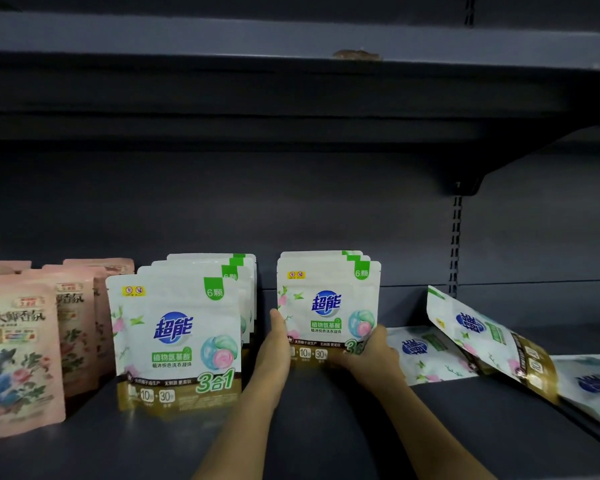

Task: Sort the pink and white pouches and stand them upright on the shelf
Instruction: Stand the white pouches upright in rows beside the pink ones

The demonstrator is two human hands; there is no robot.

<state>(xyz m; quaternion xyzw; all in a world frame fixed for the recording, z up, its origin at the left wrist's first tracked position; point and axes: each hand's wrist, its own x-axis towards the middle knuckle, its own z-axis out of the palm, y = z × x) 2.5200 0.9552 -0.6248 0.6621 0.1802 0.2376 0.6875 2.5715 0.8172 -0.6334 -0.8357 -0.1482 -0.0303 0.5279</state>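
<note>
Right, I've got both hands on the middle stack of white pouches (328, 299), which stands upright on the dark shelf (326, 427) w/ approx three pouches one behind another. Left hand (274, 355) is at the stack's left edge, thumb up along the front pouch's side; rest of its fingers are hidden, so can't tell how far they curl. Right hand (371, 355) grips the stack's lower right corner, fingers wrapped over the front face.

Just left of that stack stands a second row of white pouches (177, 341), also upright, four or so deep, front one nearest me. Further left of the stack, the pink pouches (18, 355) stand upright in rows at the shelf's left end.

Right of the stack, touching my right hand, a white pouch (426, 355) lies flat on the shelf. Beyond it another white pouch (489, 344) leans tilted, top toward the back wall, and a third (593, 386) lies flat at the far right edge.

Above it all sits an upper shelf board (291, 39).
</note>
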